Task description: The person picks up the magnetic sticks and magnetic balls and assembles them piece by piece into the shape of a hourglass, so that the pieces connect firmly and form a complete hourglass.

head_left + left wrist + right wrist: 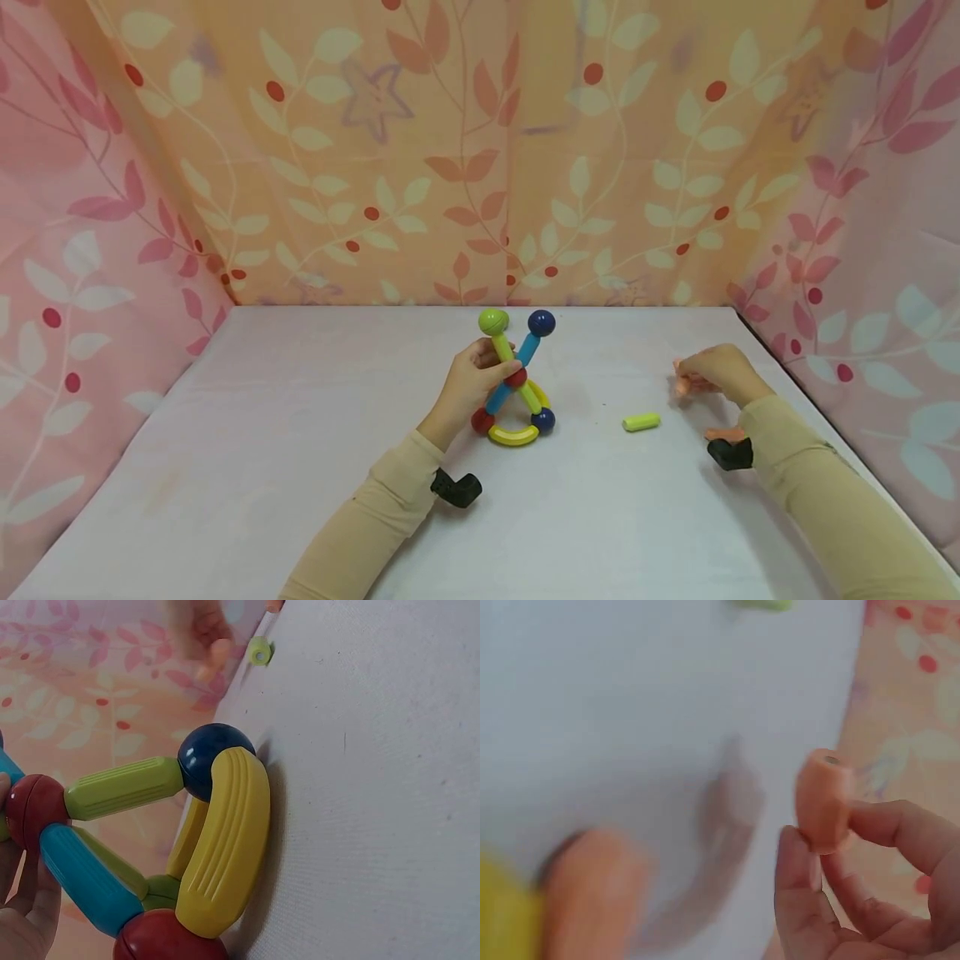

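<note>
My left hand (474, 379) grips a standing magnetic-stick structure near its middle red ball (515, 377). Blue and light-green sticks cross at that ball. A light-green ball (493, 322) and a dark blue ball (542, 323) top the structure. Curved yellow sticks (229, 840) join the lower balls, among them a dark blue ball (214, 754) and a red ball (169, 937), down at the table. Off to the right, my right hand (722, 372) pinches a short orange stick (823, 802) between thumb and fingers, held above the tabletop in the right wrist view.
A loose light-green stick (641, 422) lies between the structure and my right hand. Another orange piece (723, 434) is on the table by my right wrist, partly covered by the black wrist camera (730, 454). Patterned curtains (465, 150) border the white table (262, 467) behind and at both sides.
</note>
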The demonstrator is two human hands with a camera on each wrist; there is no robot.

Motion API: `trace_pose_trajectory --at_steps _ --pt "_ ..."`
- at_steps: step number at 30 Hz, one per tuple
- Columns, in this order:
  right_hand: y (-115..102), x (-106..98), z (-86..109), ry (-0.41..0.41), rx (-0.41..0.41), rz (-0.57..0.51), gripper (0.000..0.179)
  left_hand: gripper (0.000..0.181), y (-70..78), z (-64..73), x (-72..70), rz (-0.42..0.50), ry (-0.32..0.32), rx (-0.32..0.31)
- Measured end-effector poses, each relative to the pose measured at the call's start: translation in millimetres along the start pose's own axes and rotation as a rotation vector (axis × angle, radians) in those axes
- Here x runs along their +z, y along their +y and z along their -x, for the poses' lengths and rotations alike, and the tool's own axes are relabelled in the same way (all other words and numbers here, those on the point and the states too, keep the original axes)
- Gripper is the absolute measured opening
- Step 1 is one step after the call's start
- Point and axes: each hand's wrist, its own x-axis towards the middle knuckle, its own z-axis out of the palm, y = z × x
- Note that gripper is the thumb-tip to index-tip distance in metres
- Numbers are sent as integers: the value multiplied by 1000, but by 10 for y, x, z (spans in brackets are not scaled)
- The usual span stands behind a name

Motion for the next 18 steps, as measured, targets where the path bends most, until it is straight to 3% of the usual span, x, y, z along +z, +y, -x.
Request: trace_pose_trajectory --at_steps 3,10,18 --pt "-269 60 -10 -24 -129 -80 52 39 13 12 -6 11 7 -4" --pt "-948 318 6 -132 -198 -289 57 38 24 28 -5 3 9 -1" --pt "-1450 554 21 -152 -268 -298 50 40 6 -2 15 21 -4 -3"
